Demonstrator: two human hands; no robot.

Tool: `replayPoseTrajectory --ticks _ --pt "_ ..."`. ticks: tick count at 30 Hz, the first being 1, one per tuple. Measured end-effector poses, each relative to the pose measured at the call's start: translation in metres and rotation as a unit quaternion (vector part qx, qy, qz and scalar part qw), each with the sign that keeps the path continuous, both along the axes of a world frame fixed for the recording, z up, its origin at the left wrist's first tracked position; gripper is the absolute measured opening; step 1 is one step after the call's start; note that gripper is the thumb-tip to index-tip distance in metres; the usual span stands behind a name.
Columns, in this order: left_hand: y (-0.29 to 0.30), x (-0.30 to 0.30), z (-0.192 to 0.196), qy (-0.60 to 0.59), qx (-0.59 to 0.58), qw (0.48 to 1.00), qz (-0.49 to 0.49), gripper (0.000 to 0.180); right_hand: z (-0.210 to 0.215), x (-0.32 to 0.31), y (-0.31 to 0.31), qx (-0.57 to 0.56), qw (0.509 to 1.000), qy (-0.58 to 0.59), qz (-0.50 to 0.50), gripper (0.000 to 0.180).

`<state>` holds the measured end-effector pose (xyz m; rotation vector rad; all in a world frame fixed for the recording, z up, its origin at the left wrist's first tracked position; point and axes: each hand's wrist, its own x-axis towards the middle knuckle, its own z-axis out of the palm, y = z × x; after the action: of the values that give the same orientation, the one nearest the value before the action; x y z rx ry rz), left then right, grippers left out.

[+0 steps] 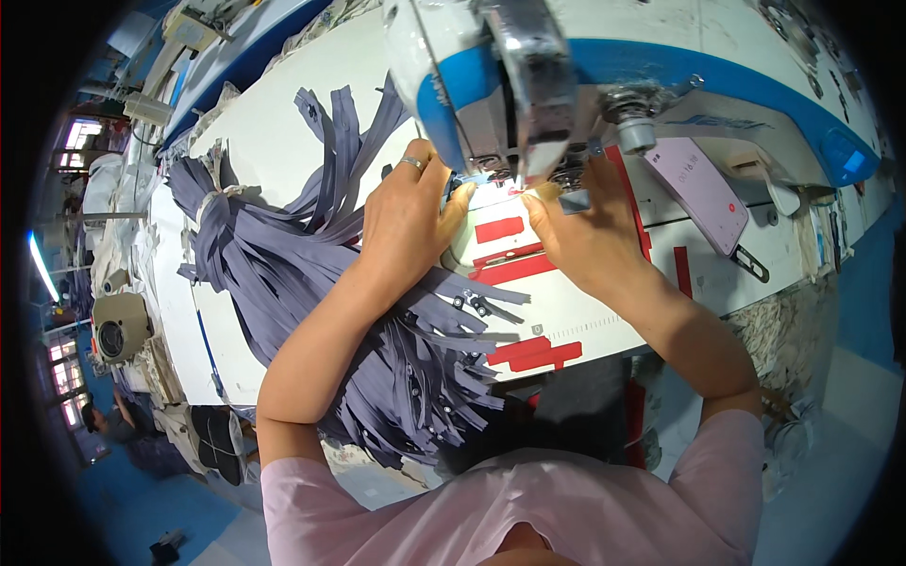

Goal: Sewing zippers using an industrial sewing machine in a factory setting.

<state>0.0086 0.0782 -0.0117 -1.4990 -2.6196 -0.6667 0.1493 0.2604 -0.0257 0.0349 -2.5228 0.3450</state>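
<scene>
Both hands are at the needle area of a white and blue sewing machine (517,141). My left hand (401,212), a ring on one finger, is closed with a dark strip, apparently a zipper end, between thumb and fingers just left of the presser foot. My right hand (590,231) is right of the foot, its thumb by the lit needle spot and its fingers partly hidden behind machine parts. What it grips cannot be made out. A large tied bundle of grey-blue zippers (274,241) lies under and beside my left forearm, its ends with pulls hanging over the table's front edge.
Red tape strips (514,271) mark the white table (604,325) before the needle. A phone (698,193) lies right of my right hand, with a small dark metal piece (752,264) at its lower end. Another person (118,424) is at the far left.
</scene>
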Motion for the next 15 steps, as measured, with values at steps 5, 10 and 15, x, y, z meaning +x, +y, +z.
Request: replayPoseTrajectory --ticks 5,10,15 --pt "-0.006 0.004 0.015 -0.01 -0.003 0.999 0.032 0.021 0.009 0.005 -0.002 -0.005 0.999 -0.04 0.002 0.021" --pt "-0.006 0.002 0.014 -0.057 0.023 0.997 0.038 0.018 0.002 0.004 -0.002 0.06 0.998 -0.027 -0.018 0.019" --pt "-0.011 -0.038 0.017 0.07 0.206 0.973 0.075 0.013 0.011 0.004 -0.005 0.009 1.0 -0.022 0.016 0.015"
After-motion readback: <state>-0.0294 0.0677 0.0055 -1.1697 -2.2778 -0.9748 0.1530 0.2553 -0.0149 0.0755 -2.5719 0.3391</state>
